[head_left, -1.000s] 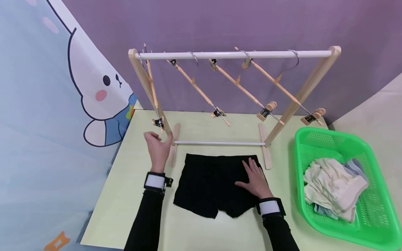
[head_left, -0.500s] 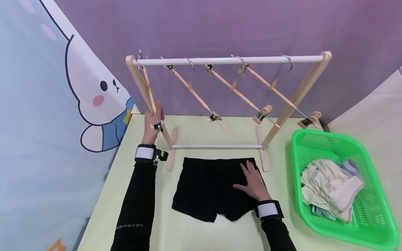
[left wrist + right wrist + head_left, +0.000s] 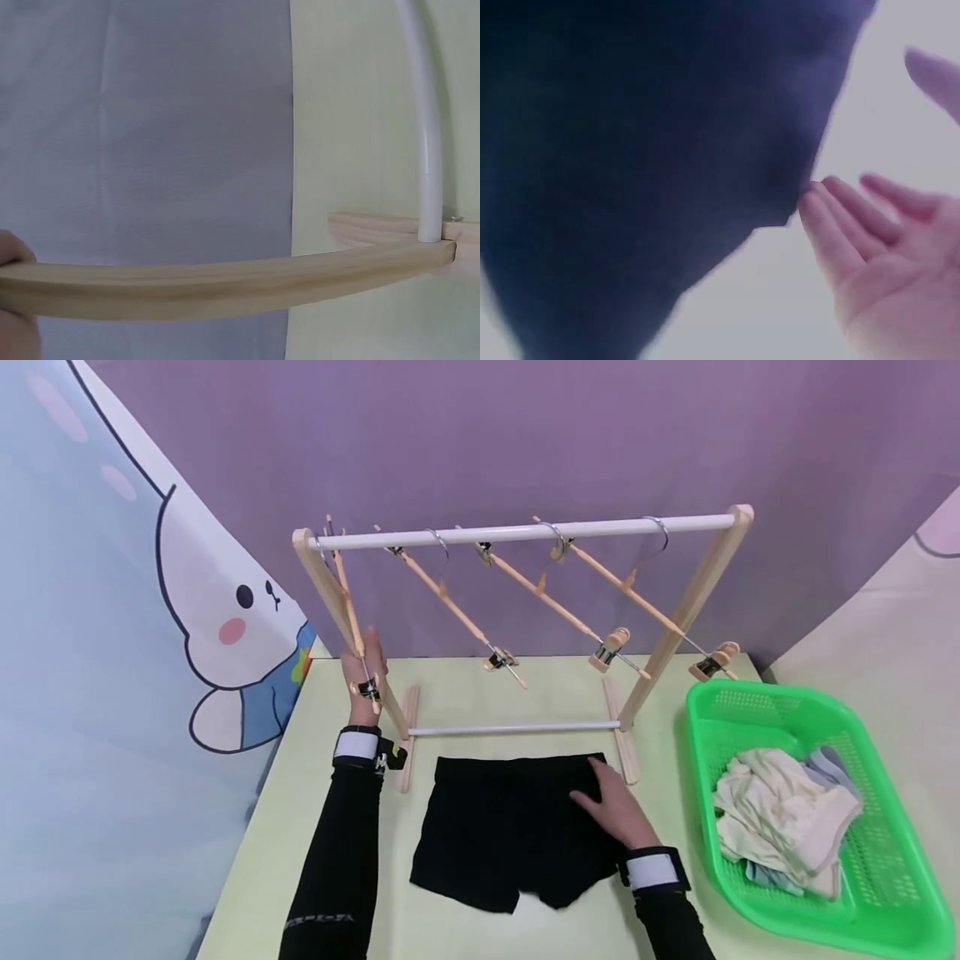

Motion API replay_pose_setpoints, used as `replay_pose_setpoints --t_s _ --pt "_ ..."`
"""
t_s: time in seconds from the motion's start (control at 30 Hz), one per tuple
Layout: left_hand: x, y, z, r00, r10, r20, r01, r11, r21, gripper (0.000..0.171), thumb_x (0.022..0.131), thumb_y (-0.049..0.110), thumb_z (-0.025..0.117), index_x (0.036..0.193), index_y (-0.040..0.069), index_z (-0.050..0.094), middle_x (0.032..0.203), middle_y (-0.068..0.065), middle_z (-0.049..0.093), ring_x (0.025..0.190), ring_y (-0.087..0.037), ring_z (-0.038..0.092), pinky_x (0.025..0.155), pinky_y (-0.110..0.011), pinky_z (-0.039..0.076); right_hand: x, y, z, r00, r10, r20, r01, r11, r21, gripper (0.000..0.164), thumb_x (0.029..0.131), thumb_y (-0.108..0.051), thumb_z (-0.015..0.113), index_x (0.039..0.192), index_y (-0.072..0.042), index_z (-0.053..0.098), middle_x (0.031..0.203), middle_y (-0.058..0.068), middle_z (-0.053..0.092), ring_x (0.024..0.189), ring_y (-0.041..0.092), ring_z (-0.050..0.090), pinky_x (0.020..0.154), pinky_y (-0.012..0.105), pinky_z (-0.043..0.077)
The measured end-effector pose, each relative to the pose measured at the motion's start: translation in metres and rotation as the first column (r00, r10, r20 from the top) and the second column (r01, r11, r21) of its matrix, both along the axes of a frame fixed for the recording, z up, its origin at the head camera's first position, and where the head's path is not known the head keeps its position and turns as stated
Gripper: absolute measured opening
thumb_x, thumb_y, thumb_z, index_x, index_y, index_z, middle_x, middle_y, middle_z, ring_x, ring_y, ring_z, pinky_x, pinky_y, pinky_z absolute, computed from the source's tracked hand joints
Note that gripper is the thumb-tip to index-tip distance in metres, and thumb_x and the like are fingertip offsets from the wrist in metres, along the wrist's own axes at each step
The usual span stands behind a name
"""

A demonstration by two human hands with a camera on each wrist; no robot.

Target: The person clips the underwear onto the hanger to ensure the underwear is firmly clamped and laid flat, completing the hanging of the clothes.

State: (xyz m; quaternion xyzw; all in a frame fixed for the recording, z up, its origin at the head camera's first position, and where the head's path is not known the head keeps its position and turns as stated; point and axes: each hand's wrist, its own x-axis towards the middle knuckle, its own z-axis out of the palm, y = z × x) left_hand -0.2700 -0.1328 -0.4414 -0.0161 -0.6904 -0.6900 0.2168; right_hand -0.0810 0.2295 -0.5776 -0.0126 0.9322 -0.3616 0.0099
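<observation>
My left hand [image 3: 362, 681] grips the left wooden post [image 3: 330, 589] of a small drying rack, partly behind a clip hanger [image 3: 348, 602]. In the left wrist view its fingers [image 3: 13, 251] wrap the post near the left edge. Black shorts [image 3: 513, 835] lie flat on the table before the rack, waistband towards it. Over their upper right side is my right hand [image 3: 618, 806], fingers slightly bent and thumb spread. The right wrist view has this hand [image 3: 892, 277] with fingers extended, fingertips right at the dark cloth's edge.
More wooden clip hangers [image 3: 450, 602] hang from the rack's white top rail [image 3: 510, 533]. A green basket [image 3: 892, 843] with crumpled clothes [image 3: 783, 814] stands at the right. Behind the table [image 3: 285, 860] is a purple backdrop [image 3: 525, 435].
My left hand has gone from in front of the rack's left foot up to its left post and now grips it. The right hand's fingers, spread flat before, have drawn together and bent.
</observation>
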Motion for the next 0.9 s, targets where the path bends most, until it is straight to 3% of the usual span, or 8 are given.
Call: replay_pose_setpoints --t_s 0.1,0.23,0.33,0.43,0.57,0.63,0.8,0.9 --pt "0.006 -0.001 -0.001 0.999 0.021 0.037 -0.02 0.999 -0.026 0.049 0.103 0.043 0.048 0.063 0.018 0.04 0.052 0.008 0.036 0.047 -0.009 0.035 0.047 -0.023 0.029 -0.001 0.007 0.033 0.99 -0.126 -0.068 0.112 0.977 -0.18 0.065 0.098 -0.015 0.064 0.147 0.011 0.03 0.139 0.032 0.046 0.124 0.046 0.05 0.103 0.056 0.043" --pt "0.01 0.001 0.004 0.996 0.043 0.076 -0.04 0.999 -0.037 0.048 0.104 0.041 0.048 0.063 0.017 0.041 0.052 0.006 0.037 0.048 -0.011 0.036 0.047 -0.023 0.03 0.0 0.013 0.095 0.934 -0.298 -0.197 0.199 0.893 -0.405 0.066 0.097 -0.008 0.062 0.151 0.001 0.025 0.138 0.022 0.048 0.116 0.029 0.057 0.098 0.028 0.05" --pt "0.012 0.002 0.01 0.994 0.047 0.101 -0.044 0.999 -0.028 0.049 0.104 0.039 0.048 0.062 0.016 0.04 0.052 0.005 0.037 0.048 -0.011 0.037 0.048 -0.023 0.03 0.0 0.015 0.138 0.873 -0.419 -0.249 0.208 0.783 -0.586 0.068 0.096 -0.008 0.064 0.152 -0.01 0.025 0.142 0.013 0.047 0.117 0.02 0.055 0.095 0.015 0.046" --pt "0.013 0.004 0.016 0.99 0.068 0.123 -0.062 0.997 -0.053 0.048 0.105 0.037 0.047 0.063 0.016 0.04 0.052 0.007 0.037 0.048 -0.009 0.037 0.049 -0.023 0.03 -0.002 0.016 0.171 0.828 -0.489 -0.273 0.135 0.647 -0.75 0.065 0.095 -0.007 0.064 0.149 -0.014 0.027 0.139 0.01 0.047 0.122 0.023 0.052 0.096 0.018 0.045" --pt "0.012 0.004 0.02 0.991 0.063 0.122 -0.057 0.997 -0.056 0.047 0.106 0.036 0.046 0.064 0.015 0.04 0.053 0.007 0.037 0.048 -0.009 0.036 0.049 -0.023 0.029 -0.013 0.018 0.194 0.778 -0.531 -0.336 -0.033 0.499 -0.866 0.058 0.094 -0.001 0.064 0.143 -0.006 0.034 0.135 0.015 0.049 0.118 0.028 0.056 0.09 0.024 0.051" --pt "0.012 0.004 0.021 0.993 0.039 0.111 -0.033 0.998 -0.048 0.048 0.106 0.036 0.046 0.063 0.014 0.04 0.053 0.005 0.037 0.048 -0.01 0.035 0.048 -0.023 0.028 -0.018 0.019 0.199 0.752 -0.548 -0.366 -0.101 0.453 -0.886 0.051 0.094 0.001 0.064 0.138 -0.001 0.039 0.133 0.019 0.05 0.111 0.028 0.06 0.084 0.025 0.054" --pt "0.012 0.002 0.022 0.99 0.038 0.136 -0.029 0.997 -0.073 0.051 0.105 0.039 0.046 0.061 0.015 0.041 0.052 0.006 0.037 0.045 -0.005 0.035 0.047 -0.023 0.027 -0.026 0.019 0.207 0.706 -0.583 -0.404 -0.186 0.397 -0.899 0.037 0.094 0.002 0.063 0.129 0.005 0.051 0.122 0.023 0.059 0.1 0.027 0.067 0.077 0.026 0.056" --pt "0.011 -0.001 0.016 0.989 0.033 0.147 -0.022 0.997 -0.078 0.05 0.105 0.042 0.046 0.061 0.017 0.04 0.052 0.008 0.036 0.045 -0.004 0.034 0.046 -0.023 0.026 -0.026 0.017 0.211 0.674 -0.607 -0.42 -0.177 0.419 -0.891 0.035 0.094 0.0 0.064 0.127 0.007 0.056 0.116 0.025 0.065 0.099 0.028 0.069 0.075 0.027 0.057"
